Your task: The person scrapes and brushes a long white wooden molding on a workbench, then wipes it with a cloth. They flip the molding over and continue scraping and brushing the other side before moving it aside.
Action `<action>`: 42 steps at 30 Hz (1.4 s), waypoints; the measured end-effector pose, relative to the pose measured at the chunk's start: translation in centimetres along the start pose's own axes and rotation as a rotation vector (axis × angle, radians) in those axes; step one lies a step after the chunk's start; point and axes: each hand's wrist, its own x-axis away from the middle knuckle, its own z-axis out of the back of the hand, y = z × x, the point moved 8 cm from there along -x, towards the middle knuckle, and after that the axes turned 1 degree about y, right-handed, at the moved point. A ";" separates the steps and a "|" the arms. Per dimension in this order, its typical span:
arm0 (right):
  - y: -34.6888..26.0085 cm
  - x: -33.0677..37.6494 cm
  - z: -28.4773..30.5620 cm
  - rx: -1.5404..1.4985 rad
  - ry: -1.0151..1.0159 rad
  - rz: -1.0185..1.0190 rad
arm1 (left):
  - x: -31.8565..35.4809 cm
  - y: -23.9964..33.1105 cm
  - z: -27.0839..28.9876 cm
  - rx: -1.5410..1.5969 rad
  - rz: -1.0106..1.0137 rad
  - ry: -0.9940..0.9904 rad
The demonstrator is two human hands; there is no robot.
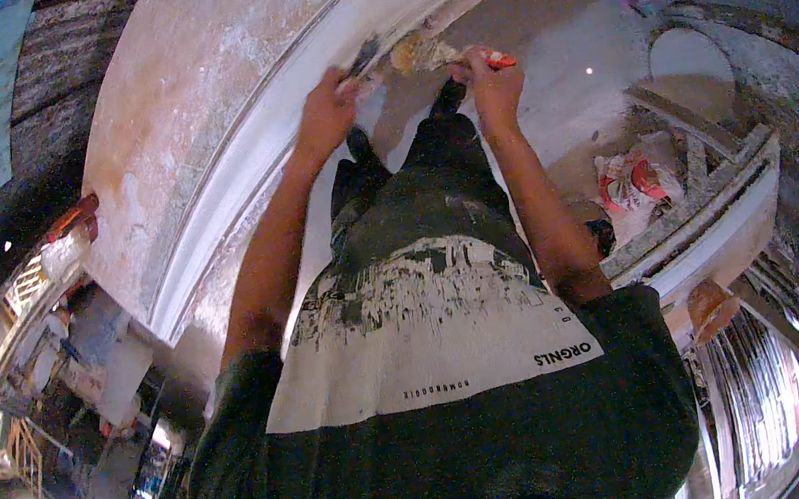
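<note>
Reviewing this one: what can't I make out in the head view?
Head view, left hand: the dark tool it holds is blurred; kind unclear.
Head view, right hand: it covers part of the orange-handled tool; the yellowish far end is too blurred to identify.
Head view, large pale surface: cut off by the top edge.
</note>
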 end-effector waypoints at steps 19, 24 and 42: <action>-5.3 -1.9 5.8 -0.172 0.077 -0.165 | 1.0 -6.1 4.5 -0.258 -0.126 -0.249; -3.4 -0.3 8.9 -0.095 0.180 -0.095 | 4.0 -5.0 6.4 -0.290 -0.211 -0.260; -1.7 6.8 3.6 -0.130 0.139 -0.104 | 9.9 -12.4 10.1 -0.337 -0.226 -0.239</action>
